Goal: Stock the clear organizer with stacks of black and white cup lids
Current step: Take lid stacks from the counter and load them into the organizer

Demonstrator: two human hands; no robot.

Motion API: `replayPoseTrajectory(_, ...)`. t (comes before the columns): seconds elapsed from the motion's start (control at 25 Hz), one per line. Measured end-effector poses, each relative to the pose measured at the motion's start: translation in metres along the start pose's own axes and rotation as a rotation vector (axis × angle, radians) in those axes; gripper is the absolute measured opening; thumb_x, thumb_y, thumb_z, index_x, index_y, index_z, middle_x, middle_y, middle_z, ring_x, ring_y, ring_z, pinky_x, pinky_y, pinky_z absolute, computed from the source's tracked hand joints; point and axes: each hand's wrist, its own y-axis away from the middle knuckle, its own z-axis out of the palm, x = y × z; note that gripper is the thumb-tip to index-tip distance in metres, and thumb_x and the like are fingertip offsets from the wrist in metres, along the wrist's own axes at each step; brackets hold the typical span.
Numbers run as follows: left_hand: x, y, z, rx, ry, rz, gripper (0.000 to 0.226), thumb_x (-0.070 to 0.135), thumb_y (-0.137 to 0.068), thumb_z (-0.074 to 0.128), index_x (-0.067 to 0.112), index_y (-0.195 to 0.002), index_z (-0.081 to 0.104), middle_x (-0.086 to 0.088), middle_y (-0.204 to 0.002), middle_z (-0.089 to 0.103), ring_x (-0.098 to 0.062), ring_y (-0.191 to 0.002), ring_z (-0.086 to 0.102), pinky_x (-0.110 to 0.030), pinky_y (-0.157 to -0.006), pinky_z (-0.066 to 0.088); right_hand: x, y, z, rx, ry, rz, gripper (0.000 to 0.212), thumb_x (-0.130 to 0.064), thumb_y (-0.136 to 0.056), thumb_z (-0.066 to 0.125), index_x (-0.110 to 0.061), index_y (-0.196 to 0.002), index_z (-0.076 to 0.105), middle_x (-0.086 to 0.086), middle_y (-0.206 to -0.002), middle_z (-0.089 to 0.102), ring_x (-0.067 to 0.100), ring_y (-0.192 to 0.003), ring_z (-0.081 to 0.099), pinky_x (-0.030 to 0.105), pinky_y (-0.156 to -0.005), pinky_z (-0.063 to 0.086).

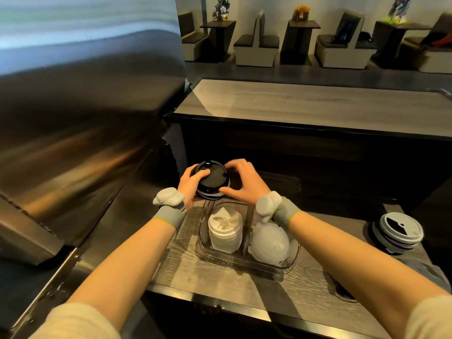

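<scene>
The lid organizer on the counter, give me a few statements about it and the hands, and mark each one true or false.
1. Both hands, the left hand and the right hand, hold the black lid stack. True.
2. The clear organizer already holds white lids. True.
3. The black lid stack sits in the organizer's near right compartment. False: it is held at the far left end.
4. A loose lid stack stands on the counter right of the organizer. True.
5. That loose stack is all black. False: its top lid is white.
</scene>
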Motion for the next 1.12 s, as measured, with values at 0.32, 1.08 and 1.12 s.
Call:
replayPoseTrajectory(0.32, -0.003, -0.001, 0.006, -0.199, 0.213, -0.115, 0.06, 0.062, -0.093, 0.023, 0.021, -0.119, 0.059, -0.004, -0.11, 0.068, -0.023, -0.102, 0.063, -0.044, -0.089, 0.051, -0.014, -0.026, 0.004, -0.006, -0.318, 0.271, 0.072, -0.034, -0.087, 0.061, -0.015, -0.147, 0.025, 0.011, -0.149, 0.036, 0.023, -0.138, 0.035, 0.03, -0.112, 0.028)
replayPoseTrajectory(1.08, -0.005, -0.043, -0.007, -0.064, 0.214, -0.112, 0.037, 0.041, -0.094, 0.046, 0.021, -0.122, 0.06, -0.008, -0.133, 0.058, -0.029, -0.119, 0.055, -0.046, -0.081, 0.055, 0.024, -0.042, -0.004, 0.01, -0.471, 0.415, 0.062, -0.021, -0.09, 0.057, -0.017, -0.145, 0.029, 0.011, -0.148, 0.037, 0.027, -0.136, 0.037, 0.027, -0.102, 0.035)
replayPoseTrajectory(1.12, -0.002, -0.046, -0.009, -0.037, 0.235, -0.108, 0.03, 0.039, -0.094, 0.048, 0.022, -0.114, 0.063, -0.007, -0.128, 0.059, -0.028, -0.118, 0.055, -0.048, -0.087, 0.053, 0.031, -0.041, -0.007, -0.011, -0.433, 0.435, 0.06, -0.023, -0.091, 0.055, -0.017, -0.145, 0.029, 0.012, -0.148, 0.038, 0.027, -0.137, 0.037, 0.027, -0.102, 0.033)
